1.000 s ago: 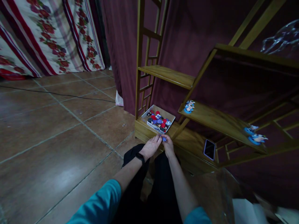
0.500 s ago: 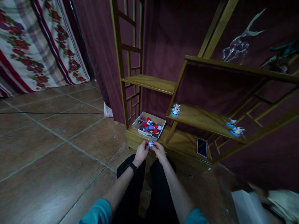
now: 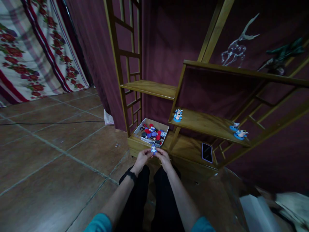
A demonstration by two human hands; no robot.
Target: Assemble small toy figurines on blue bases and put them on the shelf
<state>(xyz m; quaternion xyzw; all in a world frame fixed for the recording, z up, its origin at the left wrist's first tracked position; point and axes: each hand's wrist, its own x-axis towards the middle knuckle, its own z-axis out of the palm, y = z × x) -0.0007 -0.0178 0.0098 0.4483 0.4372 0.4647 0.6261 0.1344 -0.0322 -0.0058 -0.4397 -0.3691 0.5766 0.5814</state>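
Note:
A small purple-and-white figurine (image 3: pixel 153 149) is held upright between my two hands, just in front of the shelf. My left hand (image 3: pixel 143 159) pinches it from the left, fingers closed on its lower part. From the other side, my right hand (image 3: pixel 164 157) grips it with closed fingers. Right behind it, an open cardboard box (image 3: pixel 140 138) holds a jumble of small figurines with red, purple and black parts. On the middle shelf stand figurines on blue bases, some at the left end (image 3: pixel 178 116) and some at the right end (image 3: pixel 240 134).
A wooden display shelf (image 3: pixel 205 125) fills the space ahead. A phone (image 3: pixel 207 152) lies on its bottom board. Higher up stand a clear deer ornament (image 3: pixel 234 51) and a dark green ornament (image 3: pixel 281 56). A black cable (image 3: pixel 53 123) crosses the tiled floor; white material (image 3: pixel 258 212) lies lower right.
Both hands still hold the figurine, which now sits slightly higher and shows more of its white front. The whole view has shifted a little.

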